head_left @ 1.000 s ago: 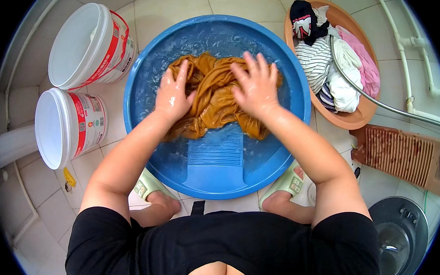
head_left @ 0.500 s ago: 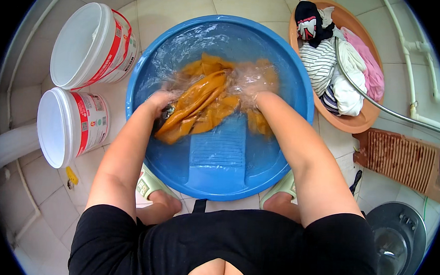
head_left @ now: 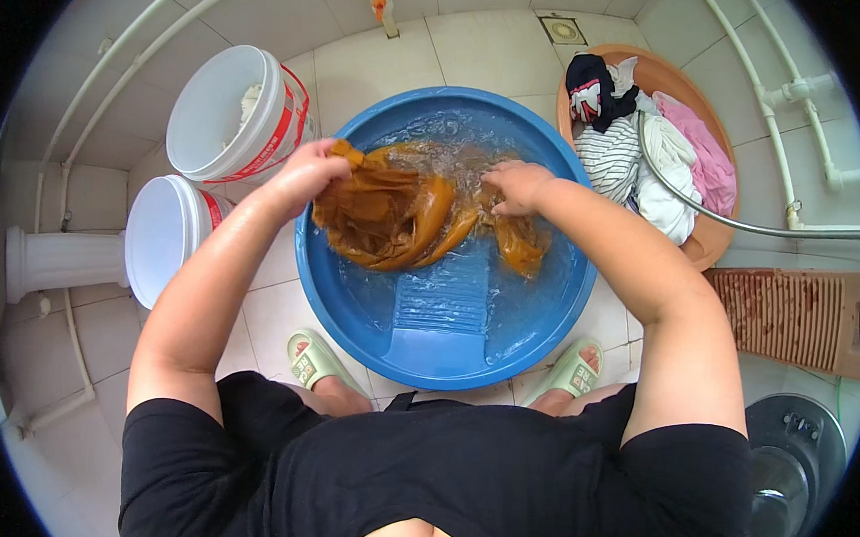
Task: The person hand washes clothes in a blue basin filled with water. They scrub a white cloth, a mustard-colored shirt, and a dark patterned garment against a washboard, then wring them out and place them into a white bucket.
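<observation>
While the blue basin (head_left: 545, 304) stands on the tiled floor between the two sandalled feet, a wet mustard-brown cloth (head_left: 394, 218) is held in it by both hands. The left hand (head_left: 309, 173) is clenched on a bunched end of the cloth, lifted above the water at the basin's left rim. The right hand (head_left: 518, 186) is closed on the other end, lower down, at the water near the basin's middle. Between the hands the cloth is stretched roughly left to right, sagging toward the ribbed washboard (head_left: 444, 298) that slopes up the basin's near side. Neither hand is nearer; each has its own end. Two white buckets (head_left: 226, 112) are set just beside the basin's left rim, and an orange tub of laundry (head_left: 691, 117) near its far right.
</observation>
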Demonstrator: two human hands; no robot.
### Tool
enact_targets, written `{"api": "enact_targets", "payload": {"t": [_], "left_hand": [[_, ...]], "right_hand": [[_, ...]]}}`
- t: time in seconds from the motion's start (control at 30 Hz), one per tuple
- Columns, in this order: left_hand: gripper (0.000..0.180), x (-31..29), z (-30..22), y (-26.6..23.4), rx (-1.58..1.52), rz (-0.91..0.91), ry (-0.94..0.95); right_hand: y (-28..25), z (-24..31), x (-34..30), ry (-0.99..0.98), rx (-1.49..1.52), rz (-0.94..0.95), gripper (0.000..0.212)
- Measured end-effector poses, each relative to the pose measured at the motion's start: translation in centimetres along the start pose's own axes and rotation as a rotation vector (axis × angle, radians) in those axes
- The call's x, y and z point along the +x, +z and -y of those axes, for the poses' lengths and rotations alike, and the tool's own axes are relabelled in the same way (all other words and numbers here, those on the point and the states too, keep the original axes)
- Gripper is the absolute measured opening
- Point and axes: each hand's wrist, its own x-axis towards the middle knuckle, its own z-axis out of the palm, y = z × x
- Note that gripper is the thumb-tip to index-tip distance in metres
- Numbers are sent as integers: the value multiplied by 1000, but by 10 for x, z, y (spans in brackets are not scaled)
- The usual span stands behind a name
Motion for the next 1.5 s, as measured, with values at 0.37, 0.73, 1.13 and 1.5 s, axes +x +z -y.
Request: {"api": "enact_targets", "payload": {"t": [0.37, 0.73, 1.13, 1.5], "left_hand": [[23, -103, -153, 13, -604, -21, 782], [27, -137, -171, -9, -787, 348, 994], [33, -59, -86, -10, 514, -203, 244], [58, 5, -12, 37, 545, 146, 501]], "right_hand": [[7, 9, -7, 81, 95, -181, 131], [39, 90, 68, 74, 458, -695, 89], [-94, 77, -60, -141, 1857, -242, 30], [-122, 88, -92, -275, 676, -425, 55]]}}
